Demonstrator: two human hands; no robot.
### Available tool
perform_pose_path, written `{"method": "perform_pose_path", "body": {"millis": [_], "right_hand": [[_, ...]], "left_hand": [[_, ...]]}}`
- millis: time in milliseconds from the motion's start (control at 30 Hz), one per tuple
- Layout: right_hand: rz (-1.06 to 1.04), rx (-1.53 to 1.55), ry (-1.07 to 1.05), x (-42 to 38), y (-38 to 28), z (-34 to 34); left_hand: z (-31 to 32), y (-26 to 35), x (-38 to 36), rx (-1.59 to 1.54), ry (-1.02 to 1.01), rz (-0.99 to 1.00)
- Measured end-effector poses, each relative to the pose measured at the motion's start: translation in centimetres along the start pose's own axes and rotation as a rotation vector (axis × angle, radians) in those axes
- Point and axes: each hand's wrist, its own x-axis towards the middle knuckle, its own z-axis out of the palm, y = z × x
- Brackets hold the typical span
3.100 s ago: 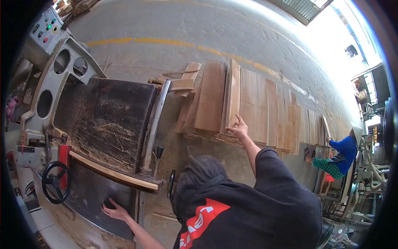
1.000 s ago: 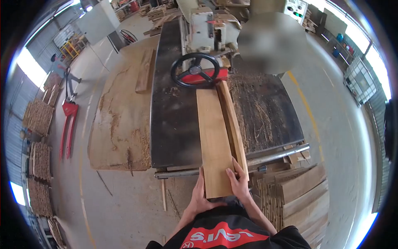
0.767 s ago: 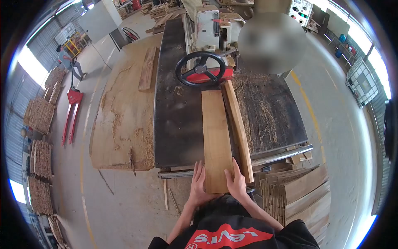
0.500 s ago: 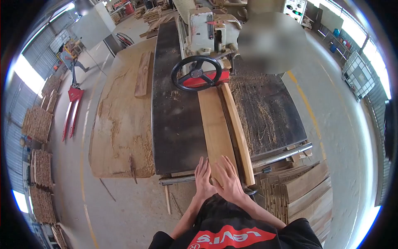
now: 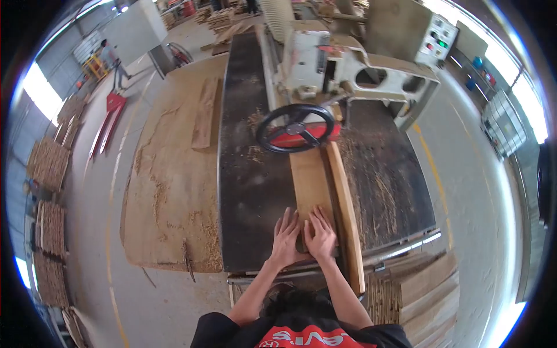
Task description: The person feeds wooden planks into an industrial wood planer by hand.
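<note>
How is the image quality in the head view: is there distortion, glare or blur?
Head view: strong fisheye bending with black corners; window glare burns out both edges; both hands, left hand and right hand, and the board are sharp, without motion blur.

Just the one view here, and it was head-mounted, so it looked forward and steeply down over the person's own chest and arms. The lens was a wide fisheye, with dark corners and everything bending at the edges. The hands (image 5: 303, 235) and the dark machine surface (image 5: 249, 174) sat close, dead centre, while the workshop floor (image 5: 110, 191) and the far wall curled away around them.
</note>
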Motion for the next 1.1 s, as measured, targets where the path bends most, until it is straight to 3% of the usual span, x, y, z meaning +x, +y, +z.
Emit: {"method": "perform_pose_path", "body": {"millis": [100, 267, 400, 500, 700, 800, 867, 900, 967, 1033, 1100], "right_hand": [[0.000, 0.022, 0.060, 2.1, 0.5, 1.6], [-0.021, 0.019, 0.092, 5.4, 1.0, 3.5], [0.011, -0.008, 0.089, 8.0, 1.1, 5.2], [-0.024, -0.039, 0.092, 9.9, 1.7, 6.6], [0.032, -0.009, 0.091, 11.9, 2.5, 8.3], [-0.050, -0.025, 0.073, 10.1, 1.4, 8.0], [-0.112, -0.062, 0.058, 7.0, 0.0, 7.0], [-0.082, 0.025, -0.052, 5.3, -0.9, 5.9], [-0.062, 0.045, -0.147, 1.5, -2.0, 5.1], [-0.064, 0.028, -0.242, -1.5, -3.4, 4.0], [-0.113, 0.069, -0.245, -1.4, -3.2, 4.1]], "left_hand": [[-4.4, -3.4, 3.6, -0.068, -0.024, 0.092], [-10.5, -18.3, 10.5, 0.113, 0.349, 0.003], [-15.8, -31.5, 17.2, 0.362, 0.570, -0.496], [-19.1, -34.6, 20.8, 0.335, 0.488, -0.805], [-19.9, -39.3, 22.5, 0.101, 0.456, -0.884], [-22.9, -33.9, 20.2, 0.257, 0.319, -0.900], [-22.0, -32.7, 16.8, -0.448, 0.549, -0.808], [-20.9, -31.9, 13.8, -0.792, 0.646, -0.745], [-17.9, -32.2, 6.0, -1.222, 0.618, -0.660], [-14.8, -27.7, -1.9, -1.449, 0.654, -0.639], [-12.5, -18.4, -7.8, -1.491, 0.742, -0.668]]}}
